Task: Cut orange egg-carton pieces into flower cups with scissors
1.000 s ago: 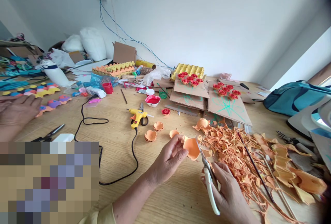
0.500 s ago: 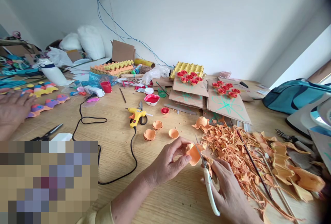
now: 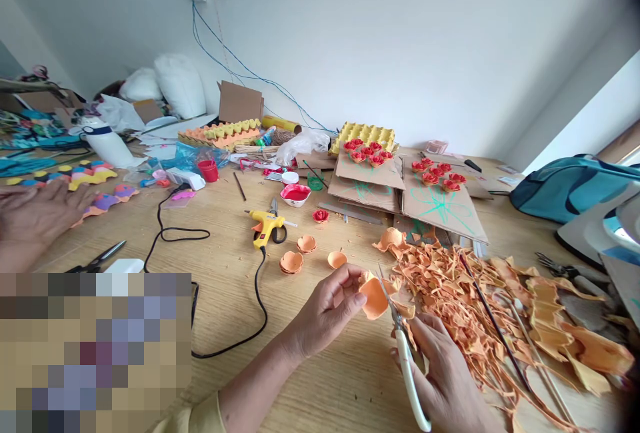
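My left hand (image 3: 327, 310) pinches an orange egg-carton cup (image 3: 374, 295) above the wooden table (image 3: 220, 266). My right hand (image 3: 445, 373) grips white-handled scissors (image 3: 407, 360), whose blades reach up to the cup's right edge. Three cut orange cups (image 3: 306, 244) lie just beyond my hands. A big heap of orange carton scraps (image 3: 465, 293) spreads to the right of the scissors.
A yellow glue gun (image 3: 265, 225) with a black cord (image 3: 175, 233) lies mid-table. Cardboard sheets with red paper roses (image 3: 367, 151) and a yellow egg tray (image 3: 365, 133) sit behind. Another person's hand (image 3: 35, 213) rests at far left near black scissors (image 3: 95, 260). A blue bag (image 3: 565, 186) sits right.
My left hand has turned the orange cup slightly while the scissors stay at its edge. The other person's hand at the left shifted a little.
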`<state>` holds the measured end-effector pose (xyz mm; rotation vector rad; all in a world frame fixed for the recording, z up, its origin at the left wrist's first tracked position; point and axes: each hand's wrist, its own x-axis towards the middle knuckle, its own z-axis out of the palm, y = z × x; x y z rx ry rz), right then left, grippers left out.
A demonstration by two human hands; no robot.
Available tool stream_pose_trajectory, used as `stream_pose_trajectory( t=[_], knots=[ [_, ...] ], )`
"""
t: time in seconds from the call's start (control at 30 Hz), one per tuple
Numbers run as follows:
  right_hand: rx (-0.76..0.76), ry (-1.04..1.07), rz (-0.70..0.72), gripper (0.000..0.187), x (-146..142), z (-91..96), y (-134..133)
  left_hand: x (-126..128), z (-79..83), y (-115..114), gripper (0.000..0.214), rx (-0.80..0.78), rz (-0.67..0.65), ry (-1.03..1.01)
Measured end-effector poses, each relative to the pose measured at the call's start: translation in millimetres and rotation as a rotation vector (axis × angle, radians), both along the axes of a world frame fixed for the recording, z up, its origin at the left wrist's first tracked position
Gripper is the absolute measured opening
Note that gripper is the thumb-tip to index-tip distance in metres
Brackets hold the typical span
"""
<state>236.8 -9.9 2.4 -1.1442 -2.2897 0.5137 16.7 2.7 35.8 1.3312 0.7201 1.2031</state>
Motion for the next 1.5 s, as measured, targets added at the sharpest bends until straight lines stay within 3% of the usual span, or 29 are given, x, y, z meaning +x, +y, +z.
stream_pose_trajectory(
  t=[0.43,0.93,1.23,1.5],
  knots=[
    [0.025,-0.001,-0.027,0.034,-0.2,-6.3,0.9,-0.6,-4.1,1.4,0.022,0.010,0.101,-0.006],
    [-0.060,-0.031,-0.054,0.019,0.7,-8.4,0.7,3.8,-7.7,2.5,0.020,0.031,0.003,-0.036],
    [-0.028,-0.011,-0.034,0.035,-1.9,-6.4,-1.2,1.0,-0.7,0.7,0.025,0.014,0.050,0.015],
    [-0.031,-0.010,-0.078,0.038,-3.4,-14.6,-2.9,1.0,-12.2,5.3,0.039,-0.079,-0.017,-0.071]
  ],
)
